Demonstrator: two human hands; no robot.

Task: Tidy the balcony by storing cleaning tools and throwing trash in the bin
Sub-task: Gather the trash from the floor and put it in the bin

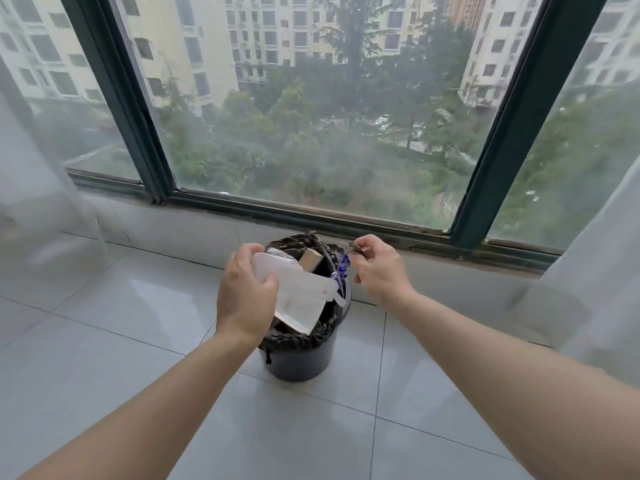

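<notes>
A dark round bin lined with a black bag stands on the tiled floor below the window. My left hand grips a flat white package that lies tilted across the bin's mouth. My right hand pinches a crumpled blue and silver wrapper over the bin's right rim. A small tan box sits inside the bin at the back.
The low tiled ledge and the green-framed window run right behind the bin. Sheer white curtains hang at the left and right. Glossy grey floor tiles surround the bin.
</notes>
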